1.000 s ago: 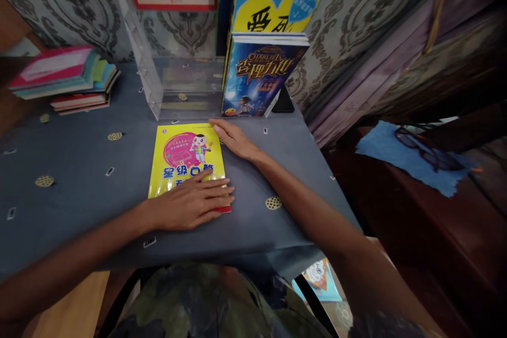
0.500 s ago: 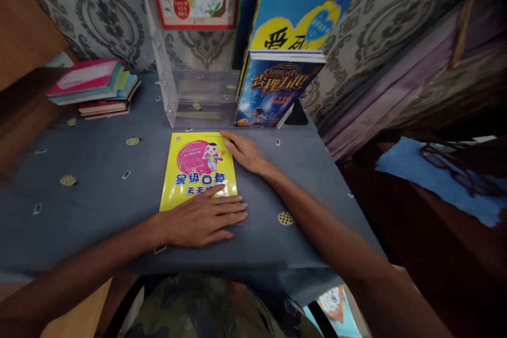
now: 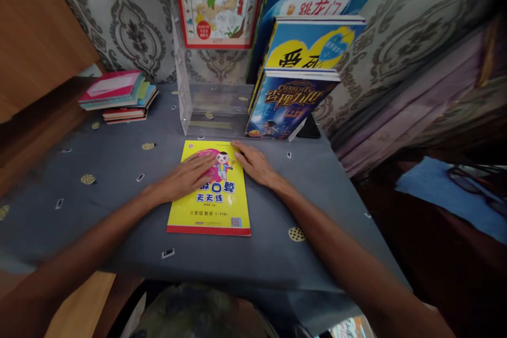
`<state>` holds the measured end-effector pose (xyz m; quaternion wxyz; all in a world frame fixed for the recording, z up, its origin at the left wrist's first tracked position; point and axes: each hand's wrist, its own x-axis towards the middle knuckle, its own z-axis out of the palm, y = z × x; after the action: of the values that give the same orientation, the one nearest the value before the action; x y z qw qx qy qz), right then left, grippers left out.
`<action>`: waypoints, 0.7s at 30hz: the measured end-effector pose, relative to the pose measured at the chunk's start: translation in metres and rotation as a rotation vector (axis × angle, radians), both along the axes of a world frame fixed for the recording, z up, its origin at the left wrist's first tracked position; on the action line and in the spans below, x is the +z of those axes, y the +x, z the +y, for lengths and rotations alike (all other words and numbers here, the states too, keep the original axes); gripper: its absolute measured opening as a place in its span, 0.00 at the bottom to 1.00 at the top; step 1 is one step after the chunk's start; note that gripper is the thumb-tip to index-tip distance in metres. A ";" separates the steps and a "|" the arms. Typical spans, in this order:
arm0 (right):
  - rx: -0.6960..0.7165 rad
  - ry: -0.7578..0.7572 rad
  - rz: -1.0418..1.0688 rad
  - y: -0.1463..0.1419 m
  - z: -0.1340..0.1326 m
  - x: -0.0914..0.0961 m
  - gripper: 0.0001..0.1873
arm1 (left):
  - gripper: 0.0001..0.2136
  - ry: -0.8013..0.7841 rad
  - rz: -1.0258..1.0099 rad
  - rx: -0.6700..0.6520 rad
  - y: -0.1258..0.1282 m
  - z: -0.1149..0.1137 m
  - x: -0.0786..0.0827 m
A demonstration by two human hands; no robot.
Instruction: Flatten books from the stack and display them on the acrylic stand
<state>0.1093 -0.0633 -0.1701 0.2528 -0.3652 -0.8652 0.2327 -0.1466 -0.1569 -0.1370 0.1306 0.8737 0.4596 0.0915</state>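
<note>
A yellow workbook (image 3: 212, 214) with a red bottom edge lies flat on the table in front of me, its cover up. My left hand (image 3: 186, 177) rests on the upper left of the cover, fingers stretched out flat over the pink circle and part of the title. At the upper right edge of the workbook is my right hand (image 3: 255, 163), its fingers extended with the tips on the corner. Neither hand grips the workbook.
Behind the workbook stands a clear acrylic book rack (image 3: 216, 124) holding several upright books, with a blue book (image 3: 291, 105) in front. A stack of books (image 3: 114, 90) lies at the back left. The grey patterned tablecloth (image 3: 119, 211) covers the table. Blue cloth (image 3: 447, 190) lies at the right.
My left hand has slid from the lower part of the cover up to its upper left. The right hand stays at the upper right corner. The camera view has shifted slightly.
</note>
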 end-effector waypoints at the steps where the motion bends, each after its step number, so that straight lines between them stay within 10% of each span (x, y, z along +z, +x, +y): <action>1: 0.002 0.000 -0.004 0.000 0.000 0.001 0.27 | 0.29 0.012 0.004 0.038 -0.008 0.007 -0.002; 10: 0.033 0.065 -0.067 -0.001 -0.001 0.000 0.26 | 0.31 0.079 0.034 0.226 -0.049 0.024 -0.010; 21: 0.040 0.113 -0.146 -0.003 -0.004 -0.002 0.25 | 0.22 0.105 -0.092 0.072 -0.053 -0.057 -0.002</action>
<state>0.1059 -0.0671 -0.1717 0.2048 -0.3490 -0.9002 0.1611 -0.2001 -0.2138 -0.1388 0.1024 0.8571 0.4787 0.1601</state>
